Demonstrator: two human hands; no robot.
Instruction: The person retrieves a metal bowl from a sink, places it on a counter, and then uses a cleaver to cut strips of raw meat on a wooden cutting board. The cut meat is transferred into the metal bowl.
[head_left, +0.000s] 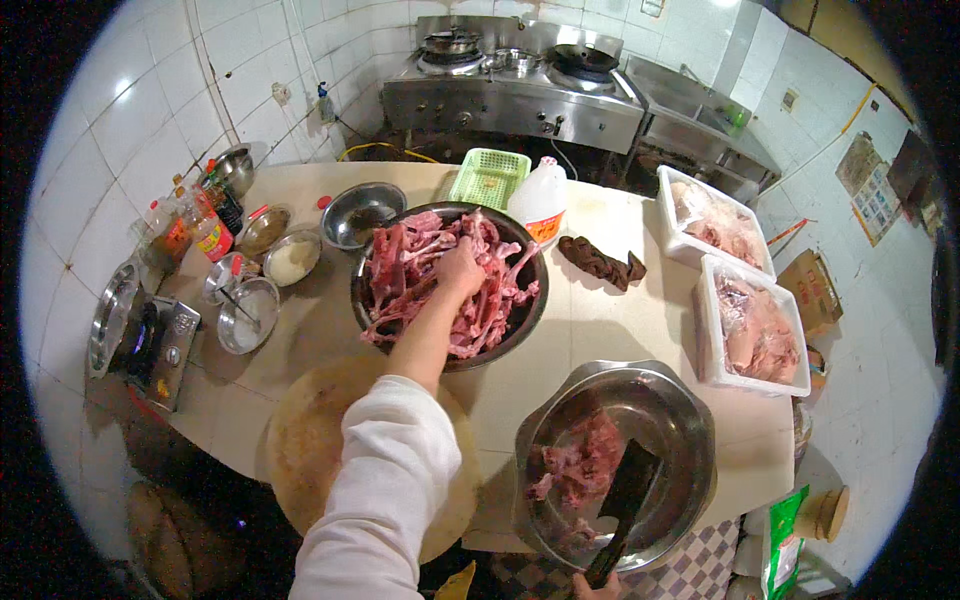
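My left hand (460, 267) reaches into a large dark metal bowl (534, 322) heaped with raw meaty bones (409, 255). Its fingers are among the bones, and their grip is hidden. At the bottom edge, my right hand (598, 587) is shut on the handle of a cleaver (631, 480), whose dark blade lies over a wide steel basin (675, 420). Chopped raw meat pieces (585, 457) rest in that basin, left of the blade. A round chopping board (307, 442) sits below my left forearm, partly covered by the white sleeve.
Seasoning bowls (292, 257), sauce bottles (206, 225) and a portable gas stove (174, 352) stand at left. Behind the bone bowl are a green plastic basket (491, 176) and a white jug (538, 196). A brown cloth (600, 262) and white meat-filled tubs (757, 330) lie to the right.
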